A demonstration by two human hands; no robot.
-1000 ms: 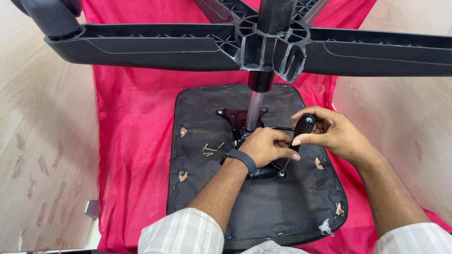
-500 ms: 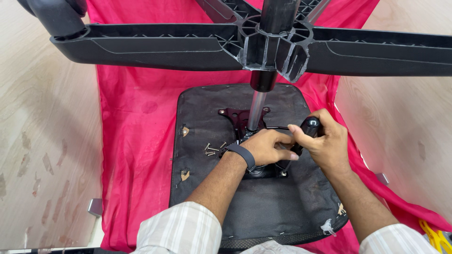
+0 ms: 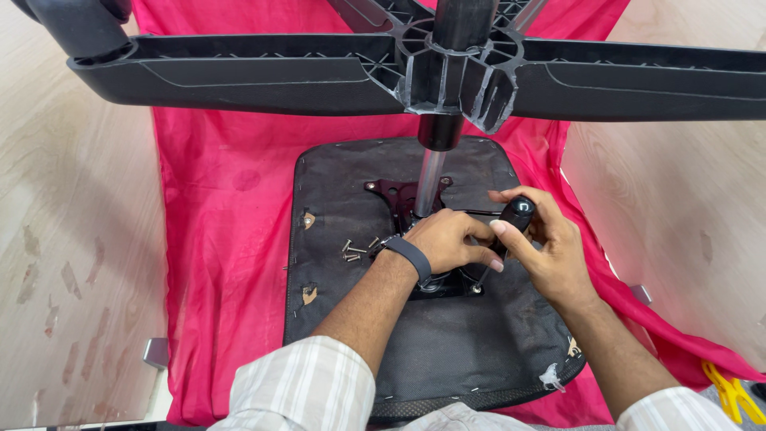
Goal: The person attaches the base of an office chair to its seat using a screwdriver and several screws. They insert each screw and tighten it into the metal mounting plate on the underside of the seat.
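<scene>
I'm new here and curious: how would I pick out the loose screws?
Find the black upturned chair seat on the pink cloth. Left of the person's left hand, by its dark wristband, lie the small silvery screws, the only loose bright bits there.

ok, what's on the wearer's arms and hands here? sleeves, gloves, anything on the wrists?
Both hands are bare, no gloves. The left hand has a dark wristband on its wrist; the right hand has none. Both arms wear pale checked shirt sleeves pushed up past the forearms.
</scene>
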